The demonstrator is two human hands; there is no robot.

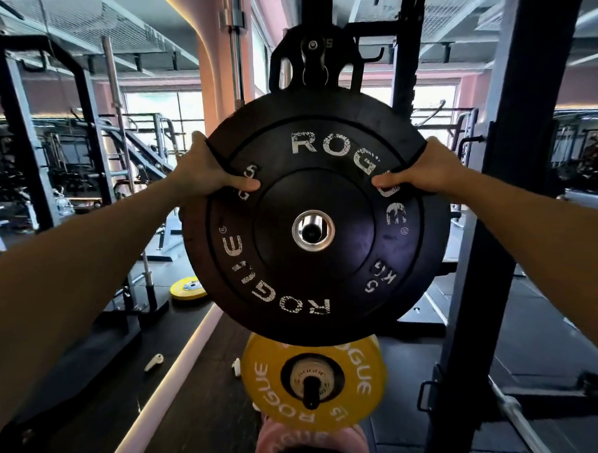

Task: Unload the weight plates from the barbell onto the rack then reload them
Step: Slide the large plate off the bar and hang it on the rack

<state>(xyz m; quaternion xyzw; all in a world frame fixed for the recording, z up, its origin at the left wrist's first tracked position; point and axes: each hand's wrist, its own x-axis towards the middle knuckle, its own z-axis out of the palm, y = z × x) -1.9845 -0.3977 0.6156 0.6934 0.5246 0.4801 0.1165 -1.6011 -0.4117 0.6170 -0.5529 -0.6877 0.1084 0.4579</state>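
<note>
A black ROGUE 5 kg bumper plate [314,281] fills the middle of the view, upright and facing me. My left hand [204,169] grips its upper left rim, thumb on the face. My right hand [421,170] grips the upper right rim the same way. A steel peg end [311,231] shows through the plate's centre hole; another black plate edge sits just behind it. Below hangs a yellow ROGUE 15 plate [266,389] on a lower peg, with a pink plate [274,441] under that. A small black plate [315,61] hangs on a peg above.
The dark rack upright [484,268] stands close on the right. A barbell end [515,414] lies low at the right. A yellow plate [187,288] lies on the floor at left, near vertical bars [116,91]. Another rack frame [17,128] stands at far left.
</note>
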